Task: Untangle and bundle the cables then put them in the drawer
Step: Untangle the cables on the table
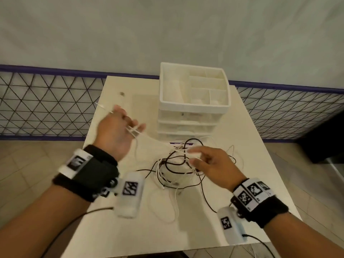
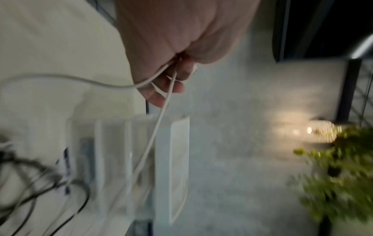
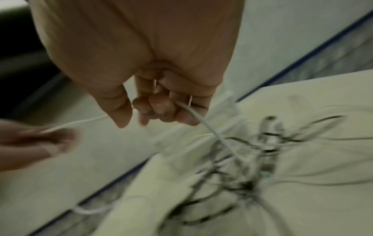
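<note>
Right now the left hand (image 1: 113, 133) is raised over the table (image 1: 104, 229), to the left of the drawer unit (image 1: 193, 108), with loops of white cable (image 1: 149, 140) wound around its fingers (image 2: 161, 92), which curl lightly about the strands. From there the white cable runs down to the tangle of cables (image 1: 178, 164), black and white mixed, lying on the table just in front of the drawer unit. The right hand (image 1: 214, 168) hovers over that tangle, its fingers (image 3: 161, 108) curled and pinching a stretch of the white cable. All the drawers of the unit look closed, and its open top tray sits above them. A mesh fence (image 1: 46, 103) runs behind the table.
</note>
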Demonstrator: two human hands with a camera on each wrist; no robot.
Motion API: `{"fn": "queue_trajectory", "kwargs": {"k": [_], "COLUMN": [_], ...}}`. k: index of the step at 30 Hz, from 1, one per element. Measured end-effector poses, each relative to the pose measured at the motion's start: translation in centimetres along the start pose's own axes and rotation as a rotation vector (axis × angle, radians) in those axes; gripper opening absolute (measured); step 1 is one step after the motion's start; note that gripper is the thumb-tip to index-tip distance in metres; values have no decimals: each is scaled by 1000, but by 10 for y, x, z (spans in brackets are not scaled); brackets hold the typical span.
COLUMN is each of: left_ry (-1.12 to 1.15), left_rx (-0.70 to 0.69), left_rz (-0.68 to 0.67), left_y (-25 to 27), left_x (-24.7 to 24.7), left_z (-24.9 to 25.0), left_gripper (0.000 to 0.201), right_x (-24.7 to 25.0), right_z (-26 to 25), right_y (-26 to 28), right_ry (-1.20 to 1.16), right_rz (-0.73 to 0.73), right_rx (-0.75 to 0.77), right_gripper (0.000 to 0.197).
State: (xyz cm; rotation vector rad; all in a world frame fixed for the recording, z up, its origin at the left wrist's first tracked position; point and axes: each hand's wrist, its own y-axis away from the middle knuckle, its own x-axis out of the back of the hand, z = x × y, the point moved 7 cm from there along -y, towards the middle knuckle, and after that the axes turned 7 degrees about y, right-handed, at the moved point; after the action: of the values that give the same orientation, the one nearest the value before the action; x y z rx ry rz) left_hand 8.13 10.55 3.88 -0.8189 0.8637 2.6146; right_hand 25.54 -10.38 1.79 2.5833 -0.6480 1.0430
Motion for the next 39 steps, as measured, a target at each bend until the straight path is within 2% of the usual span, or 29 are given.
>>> {"fn": "queue_trajectory", "kwargs": {"k": [1, 3, 5, 9, 11, 13, 16, 17, 19, 20, 21, 23, 27, 30, 33, 34, 35, 37, 38, 39], "left_ry": [35, 10, -46, -65, -196, -493, -904, -994, -1072, -1062, -1044, -1022, -982, -988, -1016, -1029, -1048, -1049, -1021, -977], "left_rx": [-20, -43, -71, -187, -265, -311, -396, -397, -345, -302, -269, -287, -391, -463, -501, -493, -478, -469, -466, -454], "left_rz": [15, 15, 7, 84, 54, -70, -310, -384, -523, -562, -568, -504, -316, -239, -182, -176, -183, -236, -262, -274], "left_y": [-7, -17, -23, -19, -9, 3, 28, 36, 49, 50, 50, 44, 26, 14, 11, 11, 12, 13, 12, 11], "left_x": [7, 16, 22, 33, 30, 12, -32, -46, -64, -66, -66, -58, -33, -18, -17, -19, -21, -23, -21, -19], "left_z": [15, 32, 37, 52, 61, 53, 12, -4, -32, -42, -46, -37, 2, 13, 7, 3, -3, -13, -17, -21], "left_gripper": [32, 34, 31, 26, 24, 25, 43, 42, 35, 36, 37, 32, 33, 37, 37, 36, 35, 32, 32, 31], "right_x": [7, 19, 31, 53, 57, 56, 35, 26, 15, 18, 25, 45, 69, 79, 75, 68, 59, 41, 33, 23], "right_z": [25, 60, 76, 86, 85, 54, -35, -66, -104, -110, -110, -90, -8, 42, 82, 94, 102, 108, 101, 90], "right_y": [1, 4, 2, -3, -6, -15, -33, -34, -33, -33, -34, -35, -24, -13, -5, -2, 2, 12, 18, 23], "right_ry": [13, -88, -140, 258, 157, 121, 299, 297, 215, 121, 36, -30, -71, 94, 223, 215, 240, 428, 505, 531], "right_rz": [11, 46, 111, 152, 185, 176, 23, -24, -65, -33, 14, 101, 66, 140, 215, 212, 192, 201, 264, 333], "right_rx": [-89, -293, -404, -591, -635, -522, -120, 15, 198, 226, 221, 158, -109, -233, -354, -390, -425, -440, -384, -284], "right_gripper": [10, 24, 38, 70, 59, 34, 9, 2, 8, 10, 12, 14, 21, 34, 33, 38, 53, 77, 75, 64]}}
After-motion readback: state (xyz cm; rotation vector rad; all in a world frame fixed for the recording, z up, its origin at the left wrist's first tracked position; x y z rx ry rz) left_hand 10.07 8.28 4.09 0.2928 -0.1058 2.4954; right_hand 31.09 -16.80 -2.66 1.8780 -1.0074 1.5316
